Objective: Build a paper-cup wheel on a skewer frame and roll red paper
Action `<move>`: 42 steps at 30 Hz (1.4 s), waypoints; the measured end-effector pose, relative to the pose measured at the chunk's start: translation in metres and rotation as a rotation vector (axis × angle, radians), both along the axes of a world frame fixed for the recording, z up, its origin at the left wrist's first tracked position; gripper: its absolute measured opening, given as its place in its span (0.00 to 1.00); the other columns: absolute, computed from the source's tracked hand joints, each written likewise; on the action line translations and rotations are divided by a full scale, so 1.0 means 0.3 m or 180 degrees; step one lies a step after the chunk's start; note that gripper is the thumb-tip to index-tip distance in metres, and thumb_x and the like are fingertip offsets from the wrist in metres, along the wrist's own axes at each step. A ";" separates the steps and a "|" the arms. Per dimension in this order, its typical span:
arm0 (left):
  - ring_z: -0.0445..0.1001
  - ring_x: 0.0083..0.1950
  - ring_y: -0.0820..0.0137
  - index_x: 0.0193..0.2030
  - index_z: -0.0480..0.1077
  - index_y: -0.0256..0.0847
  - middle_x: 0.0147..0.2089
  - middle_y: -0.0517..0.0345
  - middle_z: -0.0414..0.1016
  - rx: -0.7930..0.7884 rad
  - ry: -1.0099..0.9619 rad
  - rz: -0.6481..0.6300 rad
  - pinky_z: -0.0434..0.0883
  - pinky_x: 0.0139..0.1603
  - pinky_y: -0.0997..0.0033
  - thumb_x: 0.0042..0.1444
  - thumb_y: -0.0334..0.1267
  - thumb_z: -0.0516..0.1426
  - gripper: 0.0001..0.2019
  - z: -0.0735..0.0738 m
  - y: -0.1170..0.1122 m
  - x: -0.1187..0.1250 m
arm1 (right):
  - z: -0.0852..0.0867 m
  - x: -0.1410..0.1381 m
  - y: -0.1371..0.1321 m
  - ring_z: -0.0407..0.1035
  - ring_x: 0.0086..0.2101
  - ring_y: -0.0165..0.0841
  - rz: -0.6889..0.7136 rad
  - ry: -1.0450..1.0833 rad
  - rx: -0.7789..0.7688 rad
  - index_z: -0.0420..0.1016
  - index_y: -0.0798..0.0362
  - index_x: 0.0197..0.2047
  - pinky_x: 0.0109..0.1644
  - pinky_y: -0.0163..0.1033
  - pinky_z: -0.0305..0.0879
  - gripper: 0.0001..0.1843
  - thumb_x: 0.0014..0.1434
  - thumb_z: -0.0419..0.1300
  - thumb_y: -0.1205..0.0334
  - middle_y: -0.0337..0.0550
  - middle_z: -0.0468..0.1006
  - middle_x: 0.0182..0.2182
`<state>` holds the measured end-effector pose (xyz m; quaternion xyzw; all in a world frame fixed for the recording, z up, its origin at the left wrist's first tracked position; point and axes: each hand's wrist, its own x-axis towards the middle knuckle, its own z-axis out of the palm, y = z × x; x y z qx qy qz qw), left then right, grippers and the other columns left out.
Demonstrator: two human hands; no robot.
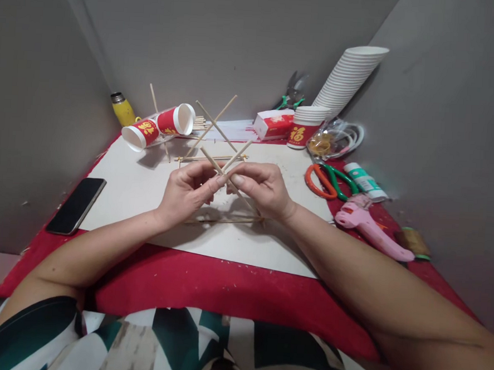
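Observation:
A frame of thin wooden sticks (pixel 223 220) stands on the white board, with one crossed pair of sticks (pixel 215 123) rising at its far side. At the near side a second pair of wooden sticks (pixel 241 154) crosses in an X. My left hand (pixel 190 190) pinches this near crossing from the left, thumb and fingers closed. From the right my right hand (pixel 267 189) pinches the same crossing, its thumb almost touching the left thumb. The fingertips hide the exact joint and whatever binds it.
Left are a black phone (pixel 77 205), two joined red paper cups (pixel 160 126) and a yellow bottle (pixel 122 109). Right are stacked cups (pixel 349 79), scissors (pixel 335 182), a white-green tube (pixel 365 181), a pink glue gun (pixel 372 229) and a thread spool (pixel 413 242). A white board (pixel 124 200) covers red cloth.

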<state>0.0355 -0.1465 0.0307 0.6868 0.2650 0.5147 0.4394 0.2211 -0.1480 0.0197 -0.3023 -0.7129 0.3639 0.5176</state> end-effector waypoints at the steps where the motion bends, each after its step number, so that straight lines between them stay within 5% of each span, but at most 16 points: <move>1: 0.67 0.20 0.78 0.42 0.80 0.43 0.25 0.64 0.72 0.0030 -0.0008 -0.0008 0.68 0.19 0.78 0.56 0.51 0.68 0.15 -0.003 0.000 0.003 | -0.003 0.001 0.000 0.72 0.26 0.33 -0.0006 -0.0077 0.0074 0.80 0.52 0.33 0.33 0.41 0.71 0.24 0.62 0.61 0.38 0.44 0.79 0.27; 8: 0.72 0.28 0.75 0.41 0.80 0.45 0.30 0.61 0.76 0.0312 0.0010 0.0240 0.71 0.28 0.74 0.60 0.52 0.66 0.13 -0.026 0.000 0.014 | -0.016 -0.002 0.001 0.68 0.24 0.31 -0.0110 -0.0568 0.0887 0.72 0.51 0.24 0.31 0.38 0.65 0.22 0.67 0.59 0.47 0.41 0.74 0.21; 13: 0.67 0.25 0.75 0.41 0.80 0.46 0.28 0.62 0.75 0.0319 0.0128 0.0220 0.66 0.25 0.73 0.63 0.49 0.64 0.10 -0.022 -0.004 0.012 | -0.033 -0.005 0.027 0.71 0.27 0.31 0.0076 -0.0201 0.0412 0.76 0.53 0.30 0.34 0.37 0.67 0.24 0.70 0.52 0.48 0.42 0.77 0.25; 17: 0.66 0.26 0.76 0.40 0.79 0.44 0.30 0.61 0.75 0.0370 0.0084 0.0155 0.65 0.26 0.74 0.63 0.48 0.64 0.10 -0.015 -0.007 0.014 | -0.017 -0.013 0.069 0.69 0.27 0.30 -0.0485 -0.0126 -0.0083 0.78 0.53 0.31 0.32 0.36 0.67 0.18 0.63 0.59 0.49 0.39 0.77 0.25; 21: 0.65 0.26 0.77 0.42 0.79 0.40 0.26 0.63 0.70 0.0480 0.0026 0.0032 0.64 0.26 0.76 0.63 0.45 0.64 0.10 -0.013 -0.005 0.012 | 0.003 -0.022 0.145 0.73 0.32 0.34 -0.1253 -0.0395 -0.0002 0.81 0.55 0.38 0.39 0.39 0.70 0.10 0.57 0.64 0.57 0.42 0.81 0.30; 24: 0.64 0.25 0.78 0.42 0.78 0.39 0.27 0.63 0.71 0.0506 0.0031 -0.0064 0.64 0.25 0.77 0.64 0.42 0.63 0.08 -0.010 -0.008 0.007 | 0.001 -0.030 0.231 0.76 0.38 0.39 -0.1630 -0.0520 0.0156 0.82 0.56 0.43 0.45 0.45 0.72 0.16 0.52 0.69 0.58 0.48 0.84 0.39; 31: 0.67 0.26 0.78 0.48 0.79 0.39 0.29 0.60 0.75 0.0405 0.0053 -0.0212 0.68 0.26 0.77 0.66 0.41 0.61 0.11 -0.016 -0.026 0.005 | -0.025 -0.068 0.384 0.79 0.39 0.40 -0.0852 0.0185 -0.0024 0.84 0.55 0.38 0.49 0.47 0.75 0.20 0.51 0.72 0.46 0.48 0.86 0.36; 42: 0.67 0.24 0.79 0.48 0.81 0.38 0.24 0.64 0.71 0.0852 0.0065 -0.0079 0.69 0.26 0.81 0.66 0.37 0.60 0.09 -0.020 -0.023 0.004 | -0.007 -0.066 0.483 0.77 0.35 0.34 -0.0586 0.0573 -0.0100 0.83 0.55 0.33 0.46 0.42 0.75 0.24 0.43 0.76 0.42 0.43 0.84 0.32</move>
